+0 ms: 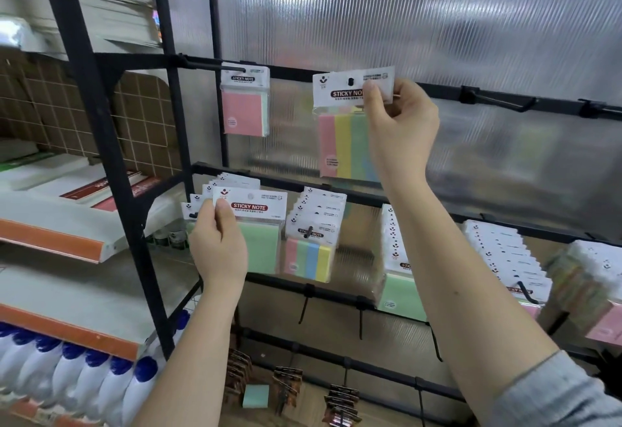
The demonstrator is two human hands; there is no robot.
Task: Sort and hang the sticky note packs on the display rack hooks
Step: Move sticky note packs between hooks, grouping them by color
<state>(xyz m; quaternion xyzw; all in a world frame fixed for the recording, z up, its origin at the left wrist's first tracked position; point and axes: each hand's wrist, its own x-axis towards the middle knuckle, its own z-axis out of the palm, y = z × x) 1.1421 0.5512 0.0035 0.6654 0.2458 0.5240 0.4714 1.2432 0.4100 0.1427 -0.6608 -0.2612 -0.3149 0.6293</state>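
My right hand (pixel 400 123) pinches the white header of a striped pink, yellow, green and blue sticky note pack (pixel 343 137) on the top rail; a black hook tip shows through its hole. My left hand (pixel 218 241) holds a green sticky note pack (pixel 261 234) by its header in front of the middle rail. A pink pack (pixel 245 103) hangs from the top left hook. Rows of packs hang on the middle rail: one behind my left hand, a striped row (pixel 313 241), a green row (pixel 399 278) and a further row (pixel 508 261).
Bare black hooks (pixel 498 101) stick out of the top rail at right. The black rack frame (pixel 111 164) stands at left, with white and orange shelves and blue-capped white bottles (pixel 84 379) beyond it. Small dark packs hang on the lowest rail, by a loose blue pad (pixel 255 395).
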